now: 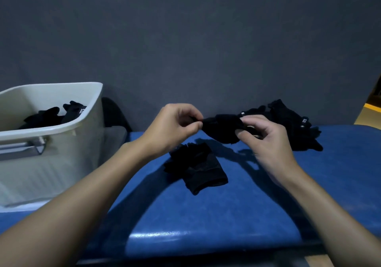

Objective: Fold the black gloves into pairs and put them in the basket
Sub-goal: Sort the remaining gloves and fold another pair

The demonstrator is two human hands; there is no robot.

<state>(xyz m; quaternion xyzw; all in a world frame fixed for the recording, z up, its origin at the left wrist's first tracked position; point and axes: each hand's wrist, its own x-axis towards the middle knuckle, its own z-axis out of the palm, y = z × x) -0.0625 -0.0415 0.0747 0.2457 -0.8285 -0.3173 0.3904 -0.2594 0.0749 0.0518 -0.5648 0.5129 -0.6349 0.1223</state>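
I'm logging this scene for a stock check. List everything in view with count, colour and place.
bench: one, blue, in front.
basket: one, off-white, left.
wall: one, grey, behind.
held glove: one, black, between both hands.
glove on the bench: count unclear, black, below the hands.
glove pile: several, black, bench's far right.
gloves in the basket: several, black, inside it.
left hand: one, pinches the held glove's left end.
right hand: one, pinches its right end.
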